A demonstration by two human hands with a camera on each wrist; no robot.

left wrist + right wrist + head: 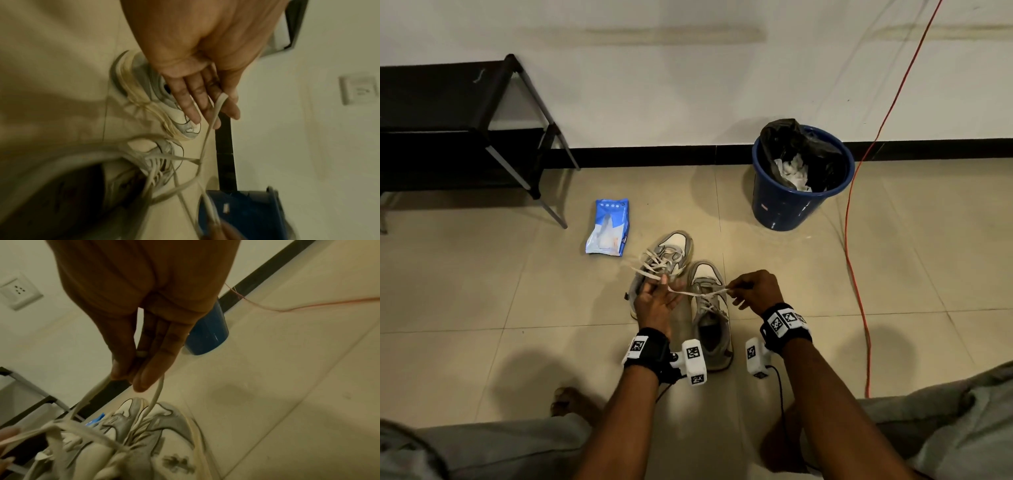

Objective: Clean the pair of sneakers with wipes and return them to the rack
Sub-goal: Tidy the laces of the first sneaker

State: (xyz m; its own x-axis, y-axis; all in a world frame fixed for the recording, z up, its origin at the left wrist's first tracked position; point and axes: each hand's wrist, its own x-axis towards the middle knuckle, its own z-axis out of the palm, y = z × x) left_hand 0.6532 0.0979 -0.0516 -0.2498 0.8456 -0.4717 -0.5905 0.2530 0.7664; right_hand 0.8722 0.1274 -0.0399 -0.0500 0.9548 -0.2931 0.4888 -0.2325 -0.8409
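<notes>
Seemingly late on: the black metal shoe rack stands bare, left of the blue plastic bin, which holds crumpled used wipes. Nearer than the bin, the grey-and-white sneakers lie on the floor, left hand and right hand each pinching a beige lace; racking remains.

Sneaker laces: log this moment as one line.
left hand: pinches beige lace | right hand: pinches same lace | grey-white right sneaker: on floor, unracked

Dim, warm indoor light. Soft shadows fall on the floor near the camera. Both wrist views are blurred and yellowish, bending at the edges.
</notes>
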